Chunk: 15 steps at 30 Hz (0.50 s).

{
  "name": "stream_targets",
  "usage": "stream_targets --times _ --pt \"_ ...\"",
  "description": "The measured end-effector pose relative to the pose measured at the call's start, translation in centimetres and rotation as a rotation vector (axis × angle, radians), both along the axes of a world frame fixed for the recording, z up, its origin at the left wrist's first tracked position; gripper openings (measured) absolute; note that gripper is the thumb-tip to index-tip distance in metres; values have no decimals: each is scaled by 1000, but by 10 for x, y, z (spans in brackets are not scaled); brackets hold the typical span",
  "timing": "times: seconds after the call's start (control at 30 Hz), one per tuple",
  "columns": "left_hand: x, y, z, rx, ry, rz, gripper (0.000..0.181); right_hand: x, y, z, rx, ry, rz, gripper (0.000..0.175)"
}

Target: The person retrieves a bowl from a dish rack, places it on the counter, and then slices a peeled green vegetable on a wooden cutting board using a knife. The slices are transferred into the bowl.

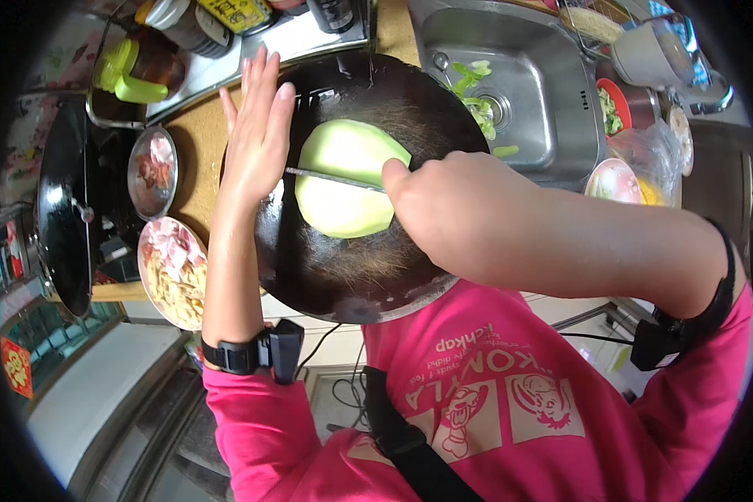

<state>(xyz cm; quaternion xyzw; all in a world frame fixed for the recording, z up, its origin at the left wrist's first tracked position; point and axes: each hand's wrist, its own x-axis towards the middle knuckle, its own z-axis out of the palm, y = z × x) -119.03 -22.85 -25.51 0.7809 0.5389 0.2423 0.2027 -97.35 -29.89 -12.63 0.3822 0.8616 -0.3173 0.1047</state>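
Note:
A large, pale green peeled vegetable [345, 210] rests on a dark round chopping board [364, 270] with a scratched, wet surface. My right hand [439, 201] grips a kitchen knife [336, 178], which I see nearly edge-on from its spine. The blade runs across the middle of the vegetable and appears sunk into it; how deep is hidden. The handle is covered by my fist. My left hand [260, 132] is held flat over the board's left edge, fingers extended and holding nothing. Its heel is close to the knife's far end; whether they touch, I cannot tell.
Right of the board is a steel sink [539, 150] with green scraps [477, 94] around its drain. To the left stand a metal bowl of raw meat [154, 172], a plate of sliced food [176, 270] and a black wok [66, 207]. Bottles [188, 28] line the back.

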Motion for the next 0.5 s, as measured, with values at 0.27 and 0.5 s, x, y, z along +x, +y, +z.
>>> stream_targets --times 0.27,0.5 --pt "0 -3 7 -45 33 43 62 6 -5 -6 21 -38 31 29" --pt "10 -7 13 89 117 69 62 19 -23 -38 218 -37 -34 37"
